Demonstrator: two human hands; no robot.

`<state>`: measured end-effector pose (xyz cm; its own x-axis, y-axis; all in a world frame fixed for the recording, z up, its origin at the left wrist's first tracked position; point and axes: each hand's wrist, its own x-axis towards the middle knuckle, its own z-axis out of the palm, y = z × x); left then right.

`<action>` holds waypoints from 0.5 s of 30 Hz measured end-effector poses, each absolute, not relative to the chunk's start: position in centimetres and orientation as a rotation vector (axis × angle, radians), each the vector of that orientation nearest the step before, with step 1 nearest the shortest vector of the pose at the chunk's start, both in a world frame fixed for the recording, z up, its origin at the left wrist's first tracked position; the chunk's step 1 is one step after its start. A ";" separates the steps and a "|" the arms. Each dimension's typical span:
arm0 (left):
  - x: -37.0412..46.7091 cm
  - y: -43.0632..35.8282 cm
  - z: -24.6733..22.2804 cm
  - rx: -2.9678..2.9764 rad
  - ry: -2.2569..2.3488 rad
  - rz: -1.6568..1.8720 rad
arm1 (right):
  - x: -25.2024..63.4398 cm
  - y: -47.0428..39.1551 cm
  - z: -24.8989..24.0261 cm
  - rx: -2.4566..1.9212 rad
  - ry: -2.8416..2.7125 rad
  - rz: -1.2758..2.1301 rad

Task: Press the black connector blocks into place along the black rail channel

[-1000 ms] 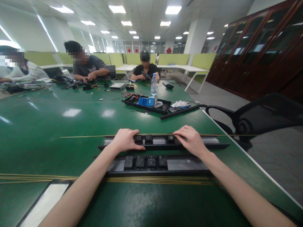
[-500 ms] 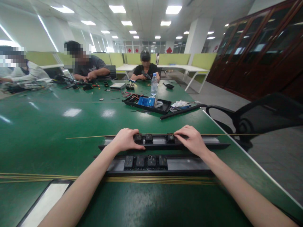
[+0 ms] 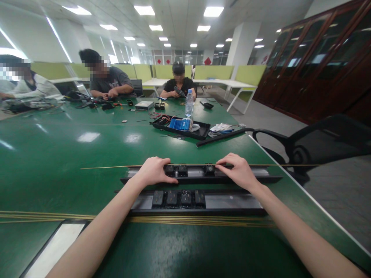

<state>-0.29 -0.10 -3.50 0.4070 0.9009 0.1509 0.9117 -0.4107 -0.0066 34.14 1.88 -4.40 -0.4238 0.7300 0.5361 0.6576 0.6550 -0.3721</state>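
A long black channel point(image 3: 232, 179) lies across the table with several black blocks inside; one block point(image 3: 209, 169) stands apart from the others. My left hand point(image 3: 153, 170) grips the channel near its left part, thumb on the near wall and fingers at the far one. Along the far wall runs a thin brass-coloured rod point(image 3: 110, 167), reaching past both ends. My right hand point(image 3: 236, 170) pinches this rod just right of the lone block. Closer to me is a second black channel point(image 3: 226, 211) holding a row of dark blocks point(image 3: 171, 198).
Several more thin rods point(image 3: 191, 220) lie near me, beside a white panel with dark edges point(image 3: 55, 249). Farther off are a black tray point(image 3: 199, 134) with a blue part, a water bottle point(image 3: 189, 103) and gloves point(image 3: 222, 129). A chair point(image 3: 319, 143) stands right; people sit across the table.
My right hand has shifted very slightly to the right along the rod. My left hand and the channels stay in place.
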 end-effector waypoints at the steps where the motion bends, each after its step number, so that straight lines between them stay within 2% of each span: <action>1: -0.3 -0.1 -3.5 -2.560 -1.652 -0.188 | 34.2 1.9 -4.3 -1.074 -2.188 0.161; 15: -0.4 -0.1 -3.6 -2.560 -1.644 -0.211 | 36.4 2.7 -3.2 -1.159 -2.216 0.365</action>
<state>-0.39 -0.13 -3.57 0.4106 0.8966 0.1658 0.9094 -0.4159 -0.0029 36.40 2.75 -3.23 -0.4349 0.8138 0.3854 0.6471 0.5801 -0.4947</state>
